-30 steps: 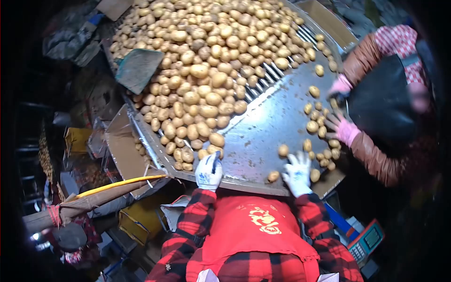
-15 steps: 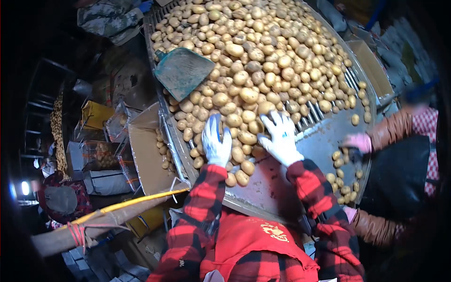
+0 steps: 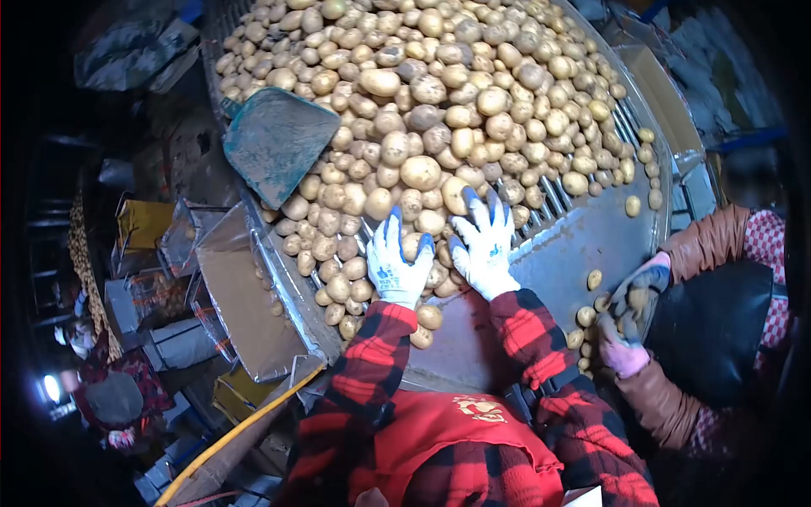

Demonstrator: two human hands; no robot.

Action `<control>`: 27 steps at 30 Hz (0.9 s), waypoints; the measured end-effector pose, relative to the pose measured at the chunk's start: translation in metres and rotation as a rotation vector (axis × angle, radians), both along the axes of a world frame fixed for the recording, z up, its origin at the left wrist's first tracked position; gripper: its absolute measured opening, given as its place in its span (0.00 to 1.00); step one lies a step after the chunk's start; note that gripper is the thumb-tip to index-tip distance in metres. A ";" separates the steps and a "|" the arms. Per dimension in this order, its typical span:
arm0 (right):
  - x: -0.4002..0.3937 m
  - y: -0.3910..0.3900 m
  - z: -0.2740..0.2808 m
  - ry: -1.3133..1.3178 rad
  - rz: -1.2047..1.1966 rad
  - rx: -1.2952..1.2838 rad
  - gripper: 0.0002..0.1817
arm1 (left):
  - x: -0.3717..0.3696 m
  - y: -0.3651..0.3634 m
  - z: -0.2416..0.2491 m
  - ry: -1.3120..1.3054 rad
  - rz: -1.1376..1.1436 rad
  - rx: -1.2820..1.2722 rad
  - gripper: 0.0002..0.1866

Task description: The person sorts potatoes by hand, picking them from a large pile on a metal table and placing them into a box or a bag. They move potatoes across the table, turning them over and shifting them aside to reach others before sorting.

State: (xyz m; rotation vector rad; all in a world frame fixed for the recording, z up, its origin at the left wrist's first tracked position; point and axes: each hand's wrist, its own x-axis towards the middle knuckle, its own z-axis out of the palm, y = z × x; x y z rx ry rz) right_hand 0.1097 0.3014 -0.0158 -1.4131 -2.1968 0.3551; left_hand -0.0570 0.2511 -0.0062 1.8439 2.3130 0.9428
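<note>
A large heap of potatoes [image 3: 420, 172] covers a sloping slatted metal sorting table [image 3: 541, 269]. My left hand [image 3: 399, 260], in a white glove with blue fingertips, rests on potatoes at the heap's lower edge with its fingers spread. Beside it, my right hand [image 3: 487, 250] wears a matching glove and lies over more potatoes, fingers apart. Several potatoes sit between the two hands, and some lie below my left wrist. A worn green scoop [image 3: 283, 144] lies on the heap to the upper left; its handle is mostly hidden.
At the right, a co-worker's gloved hands [image 3: 629, 308] gather potatoes near the table edge. An open cardboard box [image 3: 253, 313] stands against the left side, and another box [image 3: 663, 97] is at the upper right. A yellow-edged bar [image 3: 245, 431] crosses the lower left.
The view has shifted, moving the heap and scoop left in the picture. My hands are closer together among the potatoes. The co-worker's hands have come together over a potato.
</note>
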 end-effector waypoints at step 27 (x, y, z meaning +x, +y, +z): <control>0.088 -0.199 -0.071 -0.037 -0.480 -0.210 0.43 | 0.077 -0.053 0.002 0.201 -0.736 -0.381 0.29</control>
